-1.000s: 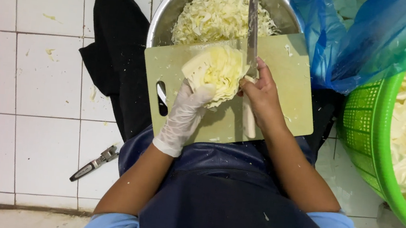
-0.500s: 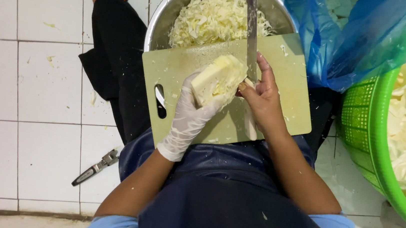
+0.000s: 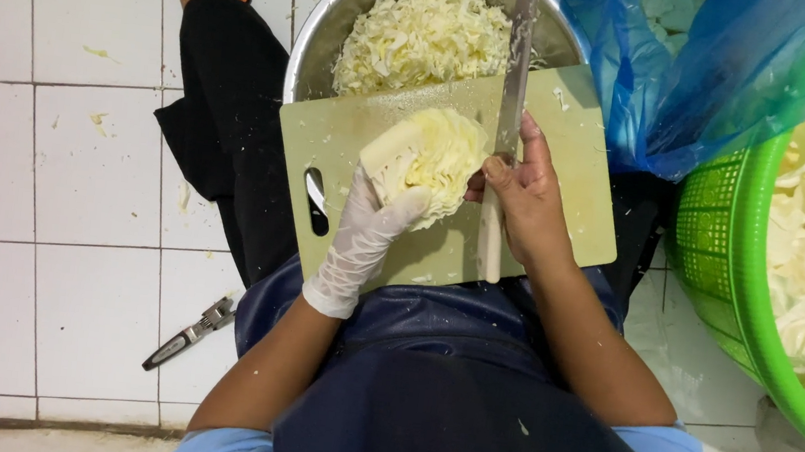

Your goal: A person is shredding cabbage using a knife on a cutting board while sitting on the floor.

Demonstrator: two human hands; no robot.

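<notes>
The cabbage [image 3: 429,159], a cut wedge with its pale core turned up and left, lies on the board [image 3: 568,164], which rests across the person's lap and against the rim of the bowl [image 3: 319,23]. The left hand [image 3: 367,232], in a thin white glove, is clenched on the wedge from below, fingers wrapped over its near side. The right hand [image 3: 525,194], bare, is closed round the pale handle of the knife [image 3: 518,59]; the blade stands just beside the wedge's right face and runs up over the bowl's rim.

To slice well here, I judge that the gloved fingertips should stay curled back from the cut face, the blade should come straight down close to that face for thin shreds, and the board should be kept steady on the lap so that it does not rock.

The bowl holds shredded cabbage. To the right, a blue bag [image 3: 738,72] lies over a green basket [image 3: 719,249] filled with loose leaves. On the white tiled floor [image 3: 50,169] at the left lies a small dark tool [image 3: 190,331], with scraps of cabbage scattered about.

The knife's tip is cut off by the top edge. The wedge hides the gloved fingertips, so how near they are to the blade is unclear. The basket is cut off at the right, and what kind of tool lies on the floor is hard to tell.
</notes>
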